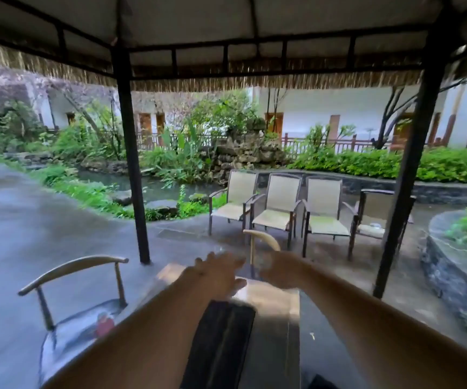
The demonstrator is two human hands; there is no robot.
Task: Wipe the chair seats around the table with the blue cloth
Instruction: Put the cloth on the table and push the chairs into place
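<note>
Both my arms reach forward over a glossy wooden table [271, 301]. My left hand [218, 273] hovers flat above the table's far part, fingers spread and holding nothing. Just to its right is my right hand [281, 272], blurred, so its fingers and any contents are unclear. A dark folded item [222, 341] lies on the table under my left forearm; I cannot tell if it is the blue cloth. A curved-back wooden chair [72, 266] stands at the table's left, with a red thing [104, 327] on its seat. Another curved chair back [264, 238] shows at the far end.
Three beige sling chairs [278, 210] stand in a row beyond the table, with a fourth dark-framed one [378, 211] to their right. Black gazebo posts [132, 169] [407, 175] flank the view. A stone planter wall [456, 273] lies right, wet pavement [30, 226] left.
</note>
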